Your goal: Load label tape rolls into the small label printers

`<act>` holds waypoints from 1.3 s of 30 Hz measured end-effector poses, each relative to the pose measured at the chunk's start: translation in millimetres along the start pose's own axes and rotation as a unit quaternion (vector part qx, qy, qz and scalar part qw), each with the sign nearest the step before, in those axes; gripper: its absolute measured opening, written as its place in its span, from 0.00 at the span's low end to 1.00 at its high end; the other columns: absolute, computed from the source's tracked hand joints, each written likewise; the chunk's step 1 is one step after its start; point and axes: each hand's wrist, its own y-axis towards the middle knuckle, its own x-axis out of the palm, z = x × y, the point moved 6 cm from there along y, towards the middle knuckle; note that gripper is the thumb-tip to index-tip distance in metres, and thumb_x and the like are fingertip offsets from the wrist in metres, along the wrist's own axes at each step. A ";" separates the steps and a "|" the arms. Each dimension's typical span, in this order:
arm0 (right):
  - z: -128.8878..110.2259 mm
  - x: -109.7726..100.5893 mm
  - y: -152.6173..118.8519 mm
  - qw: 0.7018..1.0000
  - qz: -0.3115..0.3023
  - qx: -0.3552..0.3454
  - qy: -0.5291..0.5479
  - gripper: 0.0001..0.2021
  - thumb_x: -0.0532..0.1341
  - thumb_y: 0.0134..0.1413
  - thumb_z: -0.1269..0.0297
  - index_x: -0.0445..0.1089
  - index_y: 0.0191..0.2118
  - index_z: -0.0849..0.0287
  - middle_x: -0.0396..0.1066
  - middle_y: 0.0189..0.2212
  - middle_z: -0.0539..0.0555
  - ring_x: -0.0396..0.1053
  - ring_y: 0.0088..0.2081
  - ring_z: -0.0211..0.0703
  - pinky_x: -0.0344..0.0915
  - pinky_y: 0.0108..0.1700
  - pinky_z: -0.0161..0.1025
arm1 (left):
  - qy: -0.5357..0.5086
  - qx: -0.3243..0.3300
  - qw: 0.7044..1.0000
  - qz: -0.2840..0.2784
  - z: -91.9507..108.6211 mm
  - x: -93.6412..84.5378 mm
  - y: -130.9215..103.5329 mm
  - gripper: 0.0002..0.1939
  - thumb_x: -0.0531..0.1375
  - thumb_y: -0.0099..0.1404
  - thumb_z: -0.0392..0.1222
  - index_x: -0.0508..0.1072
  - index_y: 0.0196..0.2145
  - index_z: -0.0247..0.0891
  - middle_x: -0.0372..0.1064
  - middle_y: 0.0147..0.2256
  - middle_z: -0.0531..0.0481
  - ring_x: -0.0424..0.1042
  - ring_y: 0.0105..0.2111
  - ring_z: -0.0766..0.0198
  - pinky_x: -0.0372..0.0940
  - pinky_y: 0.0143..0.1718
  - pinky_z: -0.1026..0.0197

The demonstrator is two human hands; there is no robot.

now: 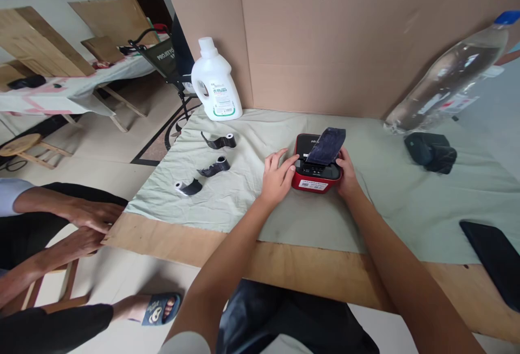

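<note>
A small red-and-black printer [311, 185] stands on the green cloth in front of me, with a dark strip of paper [326, 146] sticking up out of its top slot. At its left side is my left hand [277, 176], fingers stretched and spread, the index finger and thumb touching the casing near the top edge. My right hand [347, 175] grips the printer's right side; some of its fingers are hidden behind the casing. Several part-unrolled rolls with dark strips lie to the left: a far roll [221, 141], a middle roll [215, 166] and a near roll [188, 187].
A white detergent bottle [219, 86] stands by the cardboard panel [317, 40]. At right are a large clear bottle [450, 78], a black object [430, 152] and a dark phone-like slab [493, 256]. Another person's hands [91, 224] rest beside the table's left corner.
</note>
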 end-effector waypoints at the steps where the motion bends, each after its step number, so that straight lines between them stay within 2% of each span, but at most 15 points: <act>1: 0.0 0.5 0.1 1.000 0.001 0.001 0.002 0.24 0.64 0.47 0.59 0.75 0.54 0.45 0.75 0.59 0.48 0.69 0.64 0.54 0.66 0.68 0.53 | 0.001 -0.005 1.000 0.001 0.2 0.3 0.2 0.24 0.45 0.81 0.51 0.77 0.60 0.46 0.63 0.66 0.42 0.59 0.65 0.51 0.58 0.68 0.44; 6: -0.4 3.0 0.5 1.000 -0.003 0.000 -0.002 0.24 0.63 0.46 0.61 0.75 0.52 0.45 0.76 0.57 0.48 0.69 0.63 0.54 0.67 0.67 0.52 | -0.010 -0.022 1.000 -0.016 1.1 4.4 5.7 0.23 0.45 0.81 0.50 0.77 0.56 0.44 0.65 0.65 0.42 0.61 0.66 0.54 0.61 0.67 0.47; 10: -1.0 3.3 -0.5 1.000 0.011 0.004 -0.008 0.26 0.63 0.44 0.61 0.74 0.53 0.44 0.76 0.56 0.47 0.69 0.63 0.55 0.68 0.67 0.54 | -0.032 -0.001 0.999 -0.029 5.1 8.6 15.9 0.21 0.45 0.81 0.47 0.77 0.48 0.41 0.75 0.55 0.43 0.69 0.60 0.55 0.65 0.63 0.49; 13: -1.4 3.8 -3.7 1.000 0.022 0.005 -0.006 0.27 0.64 0.45 0.59 0.74 0.55 0.43 0.75 0.59 0.47 0.66 0.66 0.55 0.66 0.68 0.54 | -0.033 -0.009 0.999 -0.022 4.7 10.4 18.6 0.19 0.46 0.81 0.47 0.76 0.45 0.40 0.76 0.53 0.42 0.71 0.57 0.54 0.66 0.60 0.48; 17: -2.0 4.6 -8.5 1.000 0.009 -0.012 -0.006 0.26 0.65 0.49 0.53 0.73 0.57 0.42 0.73 0.62 0.47 0.64 0.69 0.54 0.64 0.70 0.53 | -0.087 -0.020 0.996 0.001 5.3 13.3 12.1 0.19 0.46 0.81 0.47 0.75 0.49 0.40 0.74 0.55 0.42 0.71 0.58 0.56 0.66 0.62 0.49; 22: -3.8 5.8 -12.8 1.000 0.009 -0.020 0.005 0.24 0.66 0.52 0.48 0.74 0.55 0.44 0.74 0.62 0.49 0.65 0.68 0.55 0.62 0.71 0.54 | -0.166 -0.080 0.982 0.034 7.2 16.6 4.2 0.19 0.46 0.81 0.48 0.74 0.53 0.41 0.73 0.54 0.42 0.72 0.58 0.59 0.66 0.63 0.52; 28: -2.7 7.2 -14.2 0.999 0.021 -0.014 0.022 0.21 0.65 0.52 0.49 0.75 0.53 0.45 0.75 0.60 0.49 0.66 0.67 0.53 0.61 0.72 0.53 | -0.142 -0.077 0.987 0.014 9.8 13.5 4.7 0.18 0.48 0.80 0.48 0.75 0.53 0.42 0.73 0.53 0.43 0.71 0.57 0.57 0.65 0.63 0.51; 34: 2.1 0.0 -6.2 0.999 0.039 -0.003 0.022 0.24 0.64 0.45 0.58 0.75 0.52 0.44 0.77 0.56 0.48 0.68 0.64 0.53 0.65 0.68 0.54 | -0.121 -0.102 0.987 -0.010 8.1 11.8 8.0 0.14 0.51 0.79 0.47 0.76 0.47 0.44 0.74 0.50 0.46 0.72 0.54 0.55 0.67 0.58 0.50; 39: 4.6 -3.3 -1.6 0.999 0.033 0.007 0.022 0.24 0.63 0.43 0.60 0.75 0.51 0.44 0.78 0.53 0.48 0.70 0.62 0.53 0.68 0.65 0.55 | -0.138 -0.113 0.984 -0.015 6.9 13.9 5.6 0.15 0.50 0.79 0.47 0.76 0.50 0.46 0.72 0.52 0.45 0.72 0.56 0.56 0.68 0.58 0.51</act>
